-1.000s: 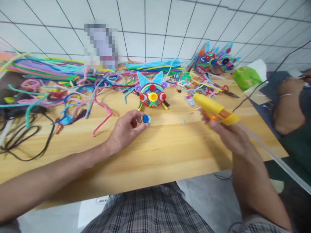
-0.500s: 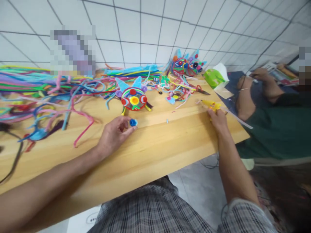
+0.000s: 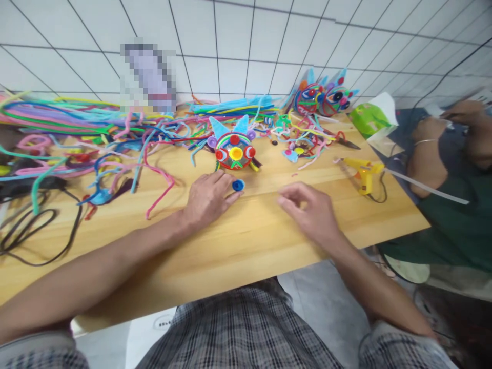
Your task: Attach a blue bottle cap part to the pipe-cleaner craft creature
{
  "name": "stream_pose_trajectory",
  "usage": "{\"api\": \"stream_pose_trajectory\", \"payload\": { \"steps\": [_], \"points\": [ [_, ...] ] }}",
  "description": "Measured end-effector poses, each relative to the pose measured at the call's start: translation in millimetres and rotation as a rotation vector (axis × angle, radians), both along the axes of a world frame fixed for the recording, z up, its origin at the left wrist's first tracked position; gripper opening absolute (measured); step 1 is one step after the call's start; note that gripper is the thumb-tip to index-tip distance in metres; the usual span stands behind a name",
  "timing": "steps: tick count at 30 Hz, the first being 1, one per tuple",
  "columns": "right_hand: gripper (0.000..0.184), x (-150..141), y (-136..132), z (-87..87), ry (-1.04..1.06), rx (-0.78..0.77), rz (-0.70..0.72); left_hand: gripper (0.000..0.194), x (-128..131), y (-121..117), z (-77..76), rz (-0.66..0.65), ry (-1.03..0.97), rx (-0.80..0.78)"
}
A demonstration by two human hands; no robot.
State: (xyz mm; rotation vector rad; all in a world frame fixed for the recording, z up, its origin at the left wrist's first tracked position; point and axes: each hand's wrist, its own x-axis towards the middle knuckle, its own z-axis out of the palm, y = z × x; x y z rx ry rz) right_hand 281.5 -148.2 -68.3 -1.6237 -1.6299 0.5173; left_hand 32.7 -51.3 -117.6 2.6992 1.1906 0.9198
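Note:
My left hand (image 3: 210,199) is closed, its thumb and fingertips on a small round blue piece (image 3: 238,185), low over the table. Just behind stands a decorated animal head (image 3: 235,152) with light-blue pipe-cleaner ears, a yellow nose and red-and-white eyes. My right hand (image 3: 309,207) hovers over the wood to the right, thumb and forefinger pinched together. Whatever may be between those fingertips is too small to make out. A yellow hot glue gun (image 3: 365,173) rests on the table at the right, a long clear glue stick (image 3: 428,185) poking from its back.
Pipe cleaners (image 3: 77,115) lie heaped along the wall and left side. Two finished heads (image 3: 321,97) stand at the back, with scissors (image 3: 348,141) and a green packet (image 3: 371,118) nearby. Black cable (image 3: 46,261) loops at the left. Another person's arm (image 3: 430,154) is at the right.
My right hand has let go of the glue gun and moved left toward the middle. The small pale-blue bit on the table no longer shows. My left hand still holds the blue piece, now turned.

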Motion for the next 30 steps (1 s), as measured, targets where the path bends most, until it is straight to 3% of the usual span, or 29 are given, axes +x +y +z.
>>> {"api": "stream_pose_trajectory", "payload": {
  "steps": [3, 7, 14, 19, 24, 30],
  "points": [
    [0.016, -33.7, 36.5, -5.8, 0.151, -0.023, 0.083, 0.023, 6.2, 2.5, 4.2, -0.009, 0.071, 0.069],
    [0.020, -49.3, 63.2, -21.6, 0.194, -0.058, 0.115, 0.025, 9.4, 7.1, 5.5, -0.025, 0.089, 0.098],
    [0.022, -53.8, 72.2, -47.8, 0.372, -0.101, 0.095, 0.023, 7.9, 11.9, -4.2, -0.044, 0.067, 0.095],
    [0.023, -55.3, 77.0, -52.9, 0.481, -0.125, 0.118, 0.021, 6.5, 7.8, -12.2, -0.045, -0.062, 0.035],
    [0.019, -58.3, 76.9, -53.1, 0.457, -0.102, 0.110, 0.020, 2.8, 7.9, -17.3, 0.004, -0.185, -0.129],
    [0.025, -62.7, 77.4, -63.3, 0.396, -0.067, 0.073, 0.011, 1.8, 15.8, -24.9, -0.063, -0.298, -0.218]
  ]
}}
